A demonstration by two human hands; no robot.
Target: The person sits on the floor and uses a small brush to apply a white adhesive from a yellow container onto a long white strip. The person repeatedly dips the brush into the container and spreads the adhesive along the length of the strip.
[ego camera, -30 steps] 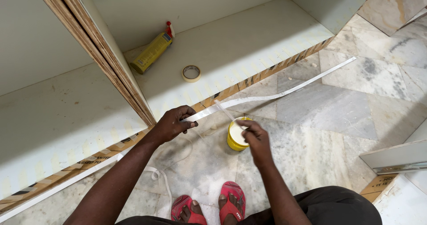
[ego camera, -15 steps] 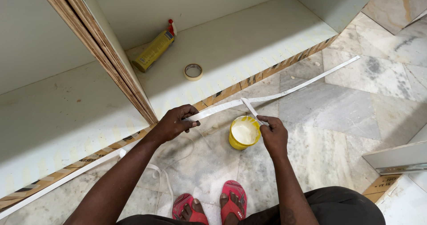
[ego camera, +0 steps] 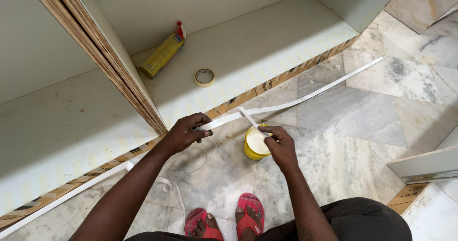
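A person crouches on a marble floor (ego camera: 362,126) before an open plywood cabinet, seen from above. The left hand (ego camera: 187,132) pinches a long white edge-banding strip (ego camera: 305,98), its grip clamped on the strip near the cabinet's raw front edge; from there the strip runs right and far across the floor, and another length trails away to the near left along the cabinet base. The right hand (ego camera: 281,143) is closed on a thin white applicator stick (ego camera: 249,119), whose far end angles up and left toward the strip, just short of the left hand's fingers. Directly beneath the right hand, partly hidden by it, stands a small yellow tub of white glue (ego camera: 255,145) on the floor, between the two hands and just beside the strip.

On the pale cabinet shelf (ego camera: 267,45) farther away, a yellow bottle with a red cap (ego camera: 163,52) lies on its side against the back panel, and a roll of masking tape (ego camera: 204,77) lies flat to its right, well apart from the hands. An upright plywood divider (ego camera: 102,60) splits the cabinet, its layered edge running down toward the left hand. Both forearms reach forward from the near edge, bent inward. Red sandals (ego camera: 229,219) show on the feet near the bottom, with a loose loop of strip on the floor to their left. A pale board (ego camera: 424,164) lies at the near right.
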